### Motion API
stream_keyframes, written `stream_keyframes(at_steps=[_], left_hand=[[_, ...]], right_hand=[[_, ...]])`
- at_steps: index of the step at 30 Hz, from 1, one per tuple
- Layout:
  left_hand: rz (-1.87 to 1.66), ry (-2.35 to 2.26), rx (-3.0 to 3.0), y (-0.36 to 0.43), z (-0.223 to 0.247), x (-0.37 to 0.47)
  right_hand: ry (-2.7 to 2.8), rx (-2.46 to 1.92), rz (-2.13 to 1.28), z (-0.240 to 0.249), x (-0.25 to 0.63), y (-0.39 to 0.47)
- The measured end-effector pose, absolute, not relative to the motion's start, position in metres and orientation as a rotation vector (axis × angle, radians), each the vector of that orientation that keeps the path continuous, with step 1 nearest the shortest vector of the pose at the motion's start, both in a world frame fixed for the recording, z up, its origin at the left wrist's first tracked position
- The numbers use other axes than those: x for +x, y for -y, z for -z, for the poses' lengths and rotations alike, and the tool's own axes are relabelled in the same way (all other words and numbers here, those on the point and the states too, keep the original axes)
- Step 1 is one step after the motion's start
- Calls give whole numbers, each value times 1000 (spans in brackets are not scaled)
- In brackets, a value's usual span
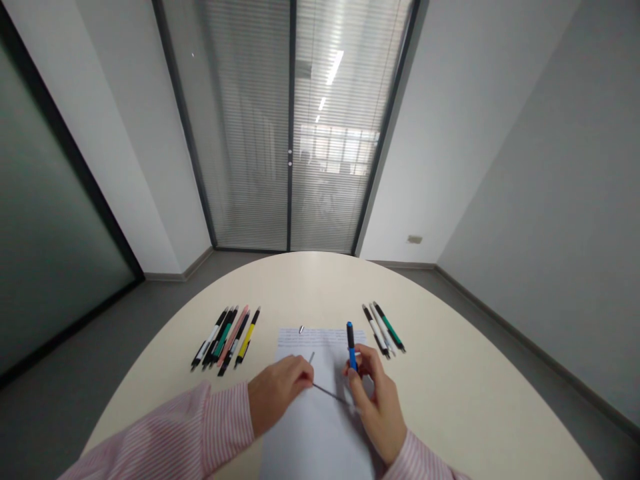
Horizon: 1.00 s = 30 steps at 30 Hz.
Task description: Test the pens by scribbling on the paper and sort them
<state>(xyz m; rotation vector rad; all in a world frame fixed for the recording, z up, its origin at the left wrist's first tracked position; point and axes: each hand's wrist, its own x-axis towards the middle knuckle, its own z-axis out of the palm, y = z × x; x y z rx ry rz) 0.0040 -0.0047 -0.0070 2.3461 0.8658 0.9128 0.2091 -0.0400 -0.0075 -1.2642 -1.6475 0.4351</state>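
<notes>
My right hand is closed around a blue pen barrel with a black section, held upright over the sheet of paper. My left hand is pinched shut at one end of a thin dark rod that looks like a pen refill. This rod slants down toward the right hand, where its far end is blurred. A small slim greyish piece, too small to name, shows just above the left fingertips. Near the paper's top edge lies a tiny metallic pen tip.
Several pens, among them a yellow pen and a pink pen, lie side by side at the left. Three more, including a green pen, lie at the right. The round table curves away before a glass partition with blinds.
</notes>
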Motion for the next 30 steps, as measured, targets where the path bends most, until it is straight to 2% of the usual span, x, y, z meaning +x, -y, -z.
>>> stream_keyframes(at_steps=[3,13,30], left_hand=[[-1004,-989,1910,-1,-5,0],[-1252,-787,916,-14,-17,-5],[-1434,-813,796,-22,-17,-12]], right_hand=[[1671,-1273,-483,5,210,41],[1715,-1348,-543,-1,208,43],[1760,-1318,-502,5,209,42]])
